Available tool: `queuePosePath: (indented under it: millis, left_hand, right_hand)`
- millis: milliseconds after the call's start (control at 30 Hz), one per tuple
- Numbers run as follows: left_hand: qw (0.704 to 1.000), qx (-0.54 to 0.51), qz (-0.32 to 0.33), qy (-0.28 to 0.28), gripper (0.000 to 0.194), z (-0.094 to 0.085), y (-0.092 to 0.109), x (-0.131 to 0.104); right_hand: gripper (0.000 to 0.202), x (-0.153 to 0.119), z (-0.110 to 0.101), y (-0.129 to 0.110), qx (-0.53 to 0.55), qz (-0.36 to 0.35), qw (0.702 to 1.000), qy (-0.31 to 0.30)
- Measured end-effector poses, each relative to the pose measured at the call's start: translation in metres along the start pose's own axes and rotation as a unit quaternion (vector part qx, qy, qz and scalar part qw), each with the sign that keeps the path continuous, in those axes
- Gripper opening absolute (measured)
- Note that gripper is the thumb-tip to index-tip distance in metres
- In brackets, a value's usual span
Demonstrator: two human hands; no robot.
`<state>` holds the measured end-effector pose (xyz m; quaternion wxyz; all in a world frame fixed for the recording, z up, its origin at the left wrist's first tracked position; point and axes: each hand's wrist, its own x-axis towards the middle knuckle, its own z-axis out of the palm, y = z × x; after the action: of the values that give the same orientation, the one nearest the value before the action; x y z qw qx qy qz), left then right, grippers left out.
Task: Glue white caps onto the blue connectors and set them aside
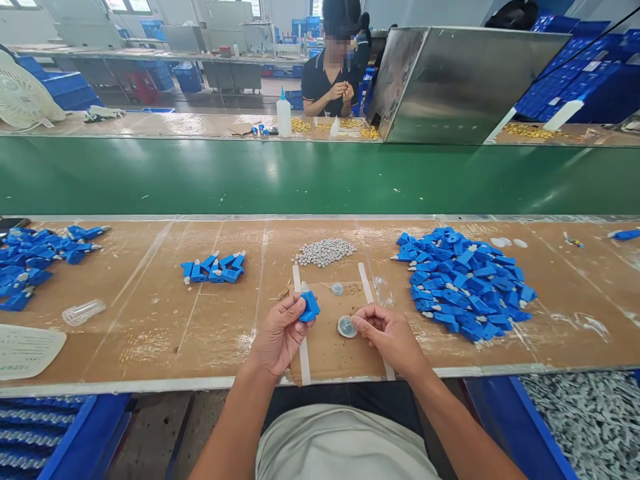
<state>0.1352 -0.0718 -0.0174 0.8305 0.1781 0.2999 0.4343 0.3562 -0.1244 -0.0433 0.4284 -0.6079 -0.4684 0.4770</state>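
My left hand pinches a blue plastic piece between thumb and fingers, with a whitish tip showing at its top. To its right, my right hand has thumb and forefinger pressed together at the rim of a small round dish with greyish contents. Whatever those fingertips hold is too small to make out. Beyond the hands lie a heap of small grey pieces and a little clear cup with a thin stick by it. A small group of blue pieces rests left of centre.
A large pile of blue pieces lies on the right, another pile far left. A clear plastic tube lies near a paper sheet. Past the green belt, a person sits at the opposite bench near a white bottle.
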Motion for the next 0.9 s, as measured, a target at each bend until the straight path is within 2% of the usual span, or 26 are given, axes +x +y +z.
queuePosePath:
  millis: [267,367,500,600,733,900]
  left_hand:
    - [1.0,-0.004,0.01,0.005,0.022,-0.005,-0.002,-0.003]
    - [1.0,0.0,0.013,0.001,0.022,-0.006,-0.004,-0.002]
    - [1.0,0.009,0.011,-0.006,0.022,-0.008,-0.006,-0.002]
    - [1.0,0.012,0.011,-0.006,0.02,-0.008,-0.006,-0.003]
    - [1.0,0.015,0.011,0.0,0.021,-0.006,-0.007,-0.005]
    - [1.0,-0.002,-0.022,0.004,0.023,-0.001,-0.01,-0.008]
  right_hand:
    - [0.039,-0.001,0.002,0.0,-0.049,-0.028,0.998,0.03]
    - [0.03,-0.003,0.002,0.0,-0.115,-0.088,0.988,0.054]
    - [0.016,-0.008,0.004,-0.002,-0.232,-0.201,0.949,0.066]
    - [0.012,-0.012,0.005,-0.006,-0.279,-0.241,0.928,0.057]
    - [0.012,-0.016,0.006,-0.012,-0.274,-0.239,0.931,0.034]
    - [0.016,-0.015,-0.002,-0.016,-0.17,-0.168,0.971,0.027]
